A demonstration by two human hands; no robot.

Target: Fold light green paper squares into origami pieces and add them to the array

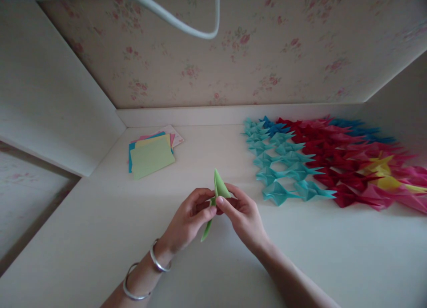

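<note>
A partly folded piece of light green origami paper (220,186) is held up above the white desk, pinched between both hands. One pointed flap rises at its top, and a narrow tip sticks out below the fingers. My left hand (191,214), with two silver bangles (156,257) on its wrist and forearm, grips the paper's left and lower part between thumb and fingers. From the other side my right hand (245,214) presses its thumb on the front of the paper, its fingers behind. The folds inside the grip are hidden.
Rows of folded paper cranes (278,192) in turquoise, blue, red, pink and yellow cover the desk's right side. A stack of coloured paper sheets (151,159) lies back left, green on top. The desk (100,237) meets a flowered wall; a white cable (187,28) hangs above.
</note>
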